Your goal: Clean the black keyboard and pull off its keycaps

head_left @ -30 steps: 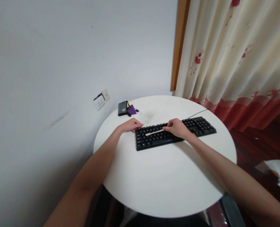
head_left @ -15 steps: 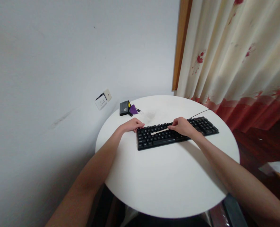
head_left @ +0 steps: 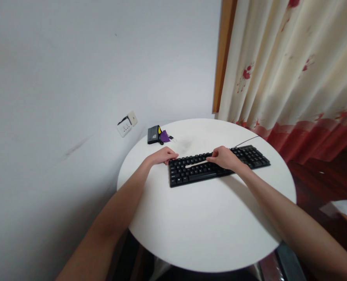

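Note:
A black keyboard (head_left: 191, 175) lies across the far half of a round white table (head_left: 208, 218). My left hand (head_left: 164, 155) rests with curled fingers on the keyboard's upper left corner. My right hand (head_left: 224, 158) lies over the middle keys, its fingers pinched on one end of a thin pale stick (head_left: 195, 164). The stick points left across the key rows.
A dark pouch (head_left: 153, 134) with yellow and purple items (head_left: 163, 136) sits at the table's far left edge. The keyboard cable (head_left: 245, 140) runs toward the flowered curtain (head_left: 290, 78) on the right. A wall socket (head_left: 125, 125) is on the white wall.
The stick's tip has slid a little to the right along the keys with my right hand. My left hand has stayed at the keyboard corner.

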A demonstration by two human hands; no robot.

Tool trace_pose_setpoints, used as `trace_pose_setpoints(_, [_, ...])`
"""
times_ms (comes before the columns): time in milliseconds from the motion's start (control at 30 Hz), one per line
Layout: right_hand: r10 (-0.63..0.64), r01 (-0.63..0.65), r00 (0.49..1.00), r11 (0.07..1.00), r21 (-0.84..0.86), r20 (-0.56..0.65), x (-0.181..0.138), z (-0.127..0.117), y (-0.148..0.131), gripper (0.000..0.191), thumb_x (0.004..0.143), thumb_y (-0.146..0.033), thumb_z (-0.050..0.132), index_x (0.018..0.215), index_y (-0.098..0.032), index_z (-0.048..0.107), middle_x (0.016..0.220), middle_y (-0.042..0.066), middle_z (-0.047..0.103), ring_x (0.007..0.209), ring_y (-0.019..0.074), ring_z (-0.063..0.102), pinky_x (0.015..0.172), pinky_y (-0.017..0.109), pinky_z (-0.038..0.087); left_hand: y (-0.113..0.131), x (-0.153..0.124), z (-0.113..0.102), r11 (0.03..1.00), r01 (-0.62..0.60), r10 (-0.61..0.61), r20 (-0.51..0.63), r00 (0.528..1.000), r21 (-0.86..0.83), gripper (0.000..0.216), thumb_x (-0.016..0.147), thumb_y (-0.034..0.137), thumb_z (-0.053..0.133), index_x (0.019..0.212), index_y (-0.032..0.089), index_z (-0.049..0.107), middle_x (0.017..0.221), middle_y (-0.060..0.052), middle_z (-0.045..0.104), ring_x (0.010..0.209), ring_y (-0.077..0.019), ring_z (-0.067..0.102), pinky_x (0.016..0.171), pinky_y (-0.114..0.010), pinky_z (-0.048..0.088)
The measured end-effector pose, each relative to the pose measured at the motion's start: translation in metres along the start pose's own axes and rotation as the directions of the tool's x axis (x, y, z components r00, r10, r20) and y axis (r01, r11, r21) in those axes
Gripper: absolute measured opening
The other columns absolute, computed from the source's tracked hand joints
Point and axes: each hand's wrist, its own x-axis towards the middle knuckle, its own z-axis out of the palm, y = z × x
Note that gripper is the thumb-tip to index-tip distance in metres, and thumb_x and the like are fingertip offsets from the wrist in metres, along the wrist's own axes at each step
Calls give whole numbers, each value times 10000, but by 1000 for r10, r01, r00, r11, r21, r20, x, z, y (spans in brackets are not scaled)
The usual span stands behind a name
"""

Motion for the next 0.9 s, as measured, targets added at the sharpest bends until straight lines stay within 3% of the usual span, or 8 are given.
trace_pose_setpoints(267, [21,-22,999,1000,22,47,10,-20,35,300,720,-440,712,594,-176,645,549,25,628,526,148,533,521,280,365,-8,3,-2,1000,-7,7,3,1000,18,466,845,555,591,706,118,675,464,-6,525,421,-100,477,435,-198,359])
trace_pose_setpoints(700, [-31,31,999,999,14,-17,-4,6,-7,310,754,-489,692,665,-192,671,695,48,687,636,165,596,576,266,390,0,0,0,1000,3,-3,2,1000,7,490,834,574,599,710,106,674,497,-9,545,433,-97,495,435,-197,379])
trace_pose_setpoints(900, [-47,46,998,999,27,34,3,0,5,311,746,-485,691,658,-188,664,650,33,667,600,156,576,557,267,382,1,-1,0,1000,16,-16,-3,1000,5,492,819,580,609,705,107,675,496,-9,544,431,-100,490,435,-201,378])
